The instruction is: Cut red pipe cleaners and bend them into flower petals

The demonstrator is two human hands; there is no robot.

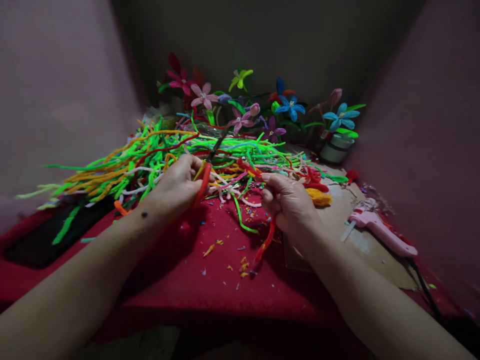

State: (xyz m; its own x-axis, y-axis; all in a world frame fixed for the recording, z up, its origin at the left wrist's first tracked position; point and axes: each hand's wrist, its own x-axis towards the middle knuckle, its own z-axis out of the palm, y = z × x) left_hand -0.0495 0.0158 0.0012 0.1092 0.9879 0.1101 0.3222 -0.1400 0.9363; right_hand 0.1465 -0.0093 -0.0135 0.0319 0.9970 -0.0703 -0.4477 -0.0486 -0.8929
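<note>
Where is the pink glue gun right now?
In the head view, the pink glue gun lies on the right side, at the right edge of the cardboard, to the right of the right hand.

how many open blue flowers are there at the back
2. One blue flower stands right of the middle; the second blue flower is farther right, above the pale container. Others could be hidden in the bunch.
</note>
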